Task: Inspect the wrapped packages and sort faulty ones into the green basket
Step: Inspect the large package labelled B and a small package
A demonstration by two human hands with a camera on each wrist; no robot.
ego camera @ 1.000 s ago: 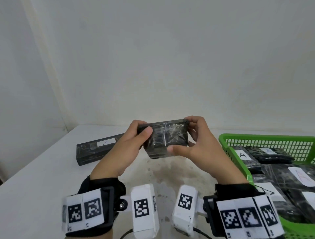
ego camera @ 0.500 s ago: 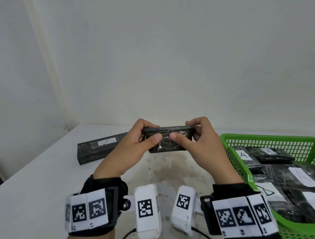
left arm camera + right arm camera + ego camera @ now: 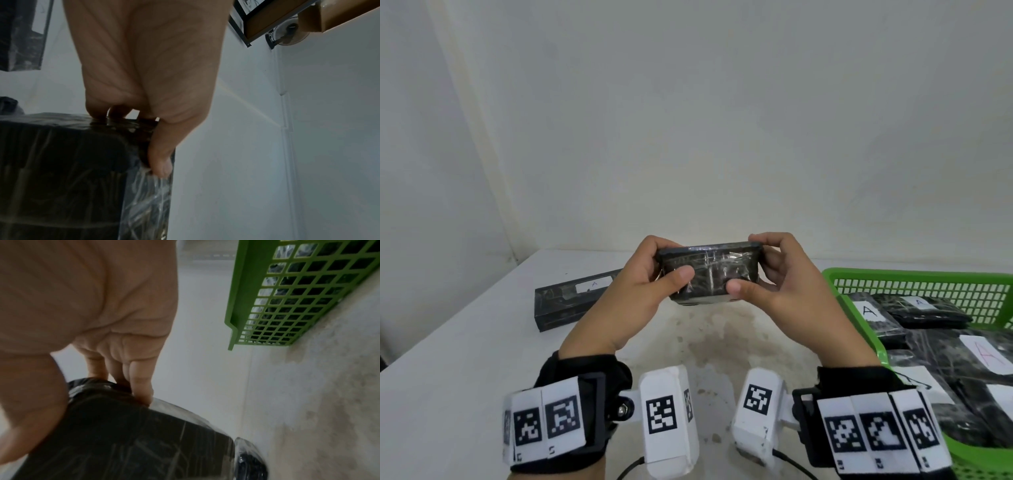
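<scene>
Against a bare white wall, above the stained white worktop (image 3: 705, 342), both hands pinch a small black box wrapped in clear crinkled film (image 3: 709, 274): left hand (image 3: 643, 284) and right hand (image 3: 774, 284) at opposite ends. It looks light, stiff and slippery; gripping its hard edges seems safest. The green plastic mesh basket (image 3: 914, 284) sits near, to the right.

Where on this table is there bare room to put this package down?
Bare table lies left of the left hand, nearer than the long package, and the stained patch between the wrists. The green basket at right is crowded.
</scene>
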